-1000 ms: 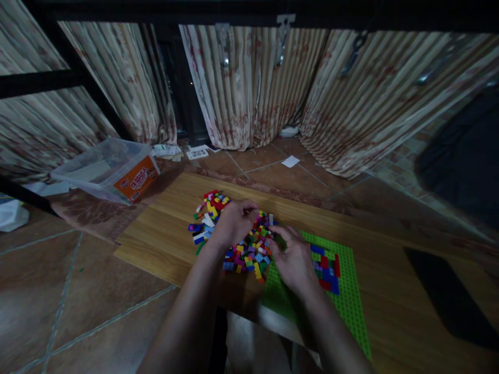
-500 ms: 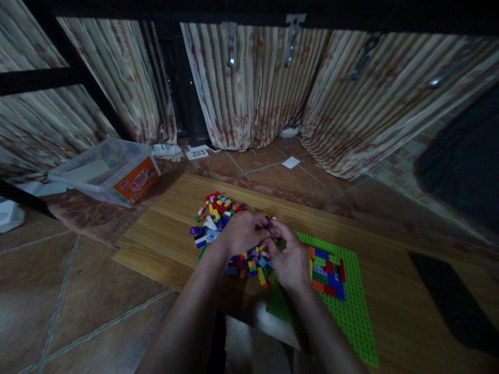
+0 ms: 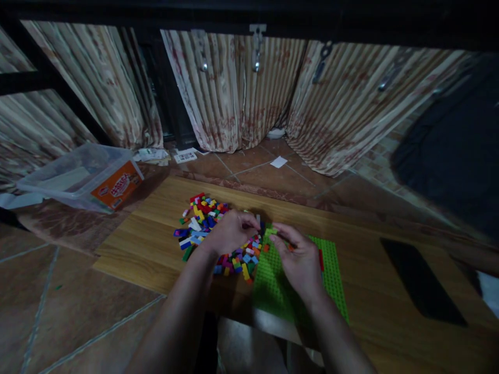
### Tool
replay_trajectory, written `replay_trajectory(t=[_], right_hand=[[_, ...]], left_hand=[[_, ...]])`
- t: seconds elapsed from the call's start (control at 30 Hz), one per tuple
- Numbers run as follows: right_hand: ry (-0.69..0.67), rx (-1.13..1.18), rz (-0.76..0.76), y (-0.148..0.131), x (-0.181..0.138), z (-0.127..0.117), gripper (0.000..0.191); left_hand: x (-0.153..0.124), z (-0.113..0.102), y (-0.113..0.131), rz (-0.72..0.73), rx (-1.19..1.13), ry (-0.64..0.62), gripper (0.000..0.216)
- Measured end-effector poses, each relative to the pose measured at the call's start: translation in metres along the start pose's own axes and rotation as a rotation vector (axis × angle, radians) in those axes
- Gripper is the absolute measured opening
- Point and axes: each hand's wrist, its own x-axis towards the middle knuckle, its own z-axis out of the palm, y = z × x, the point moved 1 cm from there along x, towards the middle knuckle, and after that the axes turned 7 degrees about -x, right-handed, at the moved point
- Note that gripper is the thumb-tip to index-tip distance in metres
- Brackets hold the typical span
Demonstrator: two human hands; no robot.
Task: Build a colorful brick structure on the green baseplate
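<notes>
1. The left hand [image 3: 230, 234] rests on the near right part of the loose brick pile [image 3: 202, 218], knuckles up and fingers curled under. This grip is closed in, but the dim light hides whether a brick sits inside it; cannot tell.
2. The right hand [image 3: 300, 262] lies over the green baseplate [image 3: 336, 283], thumb and forefinger drawn to a narrow pinch at the plate's far left corner.
3. A small green brick [image 3: 270, 230] sits right at those fingertips, between the two hands. It seems to touch the right fingers, though it cannot be told whether it is clamped or only nudged.
4. The pile lies on the wooden tabletop [image 3: 148, 244], its right edge touching or just overlapping the baseplate's left edge. Probably it is kept there so each hand reaches both without stretching.
5. The baseplate lies flat near the tabletop's front edge, studs up, likely so that pressing down meets firm support.
6. A thin red piece [image 3: 320, 259] shows just beside the right hand on the plate; anything else there is hidden by the hand.
7. Well apart to the right lies a flat black slab [image 3: 423, 283]. On the floor to the left stands a clear plastic box [image 3: 74, 176] with an orange label, its opening tilted toward the tabletop.
</notes>
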Motion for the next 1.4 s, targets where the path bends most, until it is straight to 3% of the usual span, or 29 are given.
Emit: replay_trajectory(t=[0.13, 0.3, 0.5, 0.83, 1.0, 1.17, 1.4], right_hand=[[0.038, -0.095, 0.000, 0.012, 0.002, -0.035, 0.020], [0.108, -0.187, 0.080, 0.037, 0.000, -0.079, 0.023], [0.053, -0.290, 0.142, 0.049, -0.005, -0.101, 0.025], [-0.029, -0.270, 0.130, 0.047, -0.010, -0.100, 0.020], [-0.054, -0.229, 0.103, 0.039, -0.011, -0.087, 0.020], [-0.139, -0.203, 0.015, 0.017, -0.016, -0.061, 0.015], [-0.212, -0.211, -0.142, -0.002, -0.018, -0.019, 0.016]], left_hand=[[0.001, 0.004, -0.001, -0.033, 0.217, -0.082, 0.020], [0.002, 0.004, -0.002, -0.013, 0.346, -0.083, 0.022], [0.001, 0.004, 0.000, -0.027, 0.415, -0.071, 0.019], [0.005, 0.009, 0.007, 0.021, 0.413, 0.023, 0.018], [0.004, -0.001, 0.005, 0.058, 0.373, 0.179, 0.023], [-0.005, -0.024, -0.005, -0.043, 0.321, 0.261, 0.023], [-0.024, -0.042, -0.011, -0.283, 0.478, 0.140, 0.023]])
